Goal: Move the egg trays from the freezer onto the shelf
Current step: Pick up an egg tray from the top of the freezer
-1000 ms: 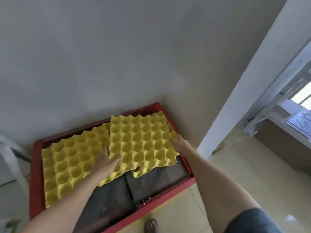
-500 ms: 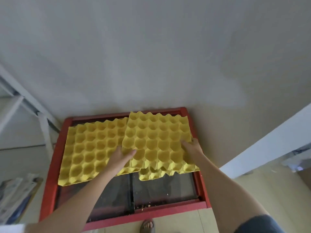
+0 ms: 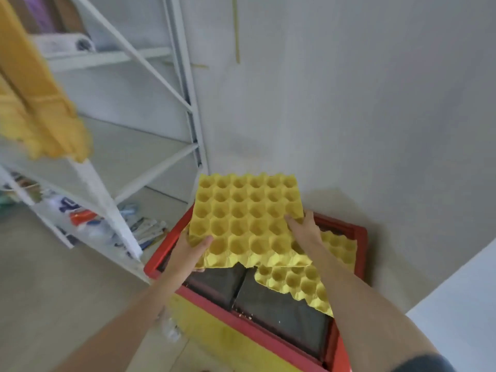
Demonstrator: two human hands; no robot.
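A yellow egg tray (image 3: 247, 216) is lifted above the red-framed freezer (image 3: 359, 234), held at both sides. My left hand (image 3: 192, 251) grips its near left corner, thumb on top. My right hand (image 3: 304, 228) grips its right edge. Another yellow egg tray (image 3: 298, 283) lies on the freezer's dark glass lid (image 3: 279, 310), partly under the lifted one. The white metal shelf (image 3: 112, 154) stands to the left. More yellow egg trays (image 3: 35, 103) sit blurred on the shelf at the upper left.
A grey wall (image 3: 349, 103) rises behind the freezer. The shelf's diagonal braces (image 3: 158, 173) cross its side. Packets and bags (image 3: 88, 221) lie on the lowest shelf level and the floor. A white wall corner (image 3: 461, 304) stands at the right.
The egg tray has been lifted off the freezer and carried left, both hands now gripping it. The view has swung left, bringing the shelf into sight.
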